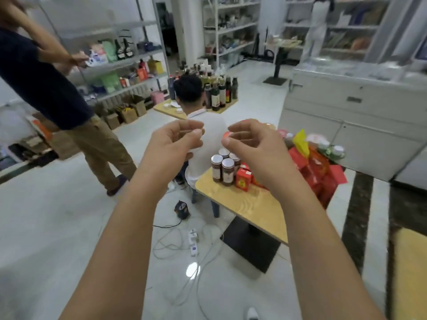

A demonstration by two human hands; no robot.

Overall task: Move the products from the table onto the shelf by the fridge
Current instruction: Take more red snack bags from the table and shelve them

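A light wooden table (249,204) on a black pedestal stands ahead of me, a little to the right. On it are several brown jars with white lids (227,169), a small red box (243,180), a heap of red packages (318,172), a yellow packet (300,140) and some white cups (332,150). My left hand (173,144) and my right hand (251,146) are raised side by side above the near end of the table. Both have loosely curved fingers and hold nothing. The right hand hides part of the products behind it.
A person in a white shirt (203,135) sits just beyond the table. Another person (46,88) stands at the left by stocked shelves (129,65). Cables and a power strip (193,243) lie on the floor. A second table with bottles (215,93) stands further back, white cabinets (346,112) at the right.
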